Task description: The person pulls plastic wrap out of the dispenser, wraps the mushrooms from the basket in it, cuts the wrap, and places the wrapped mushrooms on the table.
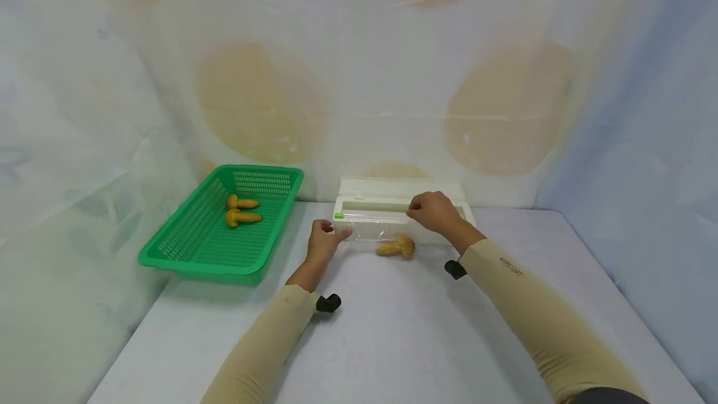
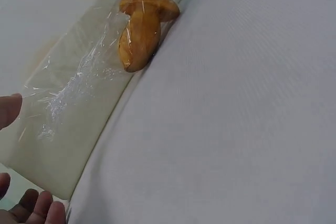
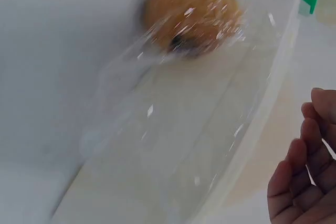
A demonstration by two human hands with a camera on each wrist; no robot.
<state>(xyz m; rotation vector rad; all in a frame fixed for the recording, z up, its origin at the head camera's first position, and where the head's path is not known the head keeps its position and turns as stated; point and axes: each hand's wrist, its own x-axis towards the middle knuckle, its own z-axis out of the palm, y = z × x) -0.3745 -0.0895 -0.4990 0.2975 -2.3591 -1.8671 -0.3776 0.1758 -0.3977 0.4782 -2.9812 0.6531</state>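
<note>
A brown-yellow mushroom [image 1: 396, 247] lies at the front of a white cling film dispenser box [image 1: 399, 230], its lid raised. Clear cling film [image 2: 79, 85] hangs down the box front and covers the mushroom, wrinkled and shiny. My left hand [image 1: 325, 242] is at the box's left front corner, thumb against the film's edge, fingers loosely bent and apart from the thumb. Above the right part of the box is my right hand [image 1: 434, 211], fingers bent and thumb tip close to the index finger; nothing shows between them in the right wrist view [image 3: 310, 166].
To the left stands a green plastic basket [image 1: 263, 254] with two more mushrooms [image 1: 243, 217] in it. A small green slider [image 1: 339, 215] is at the left end of the box. Patterned curtains [image 1: 359, 80] surround the white table [image 1: 392, 329] at the back and sides.
</note>
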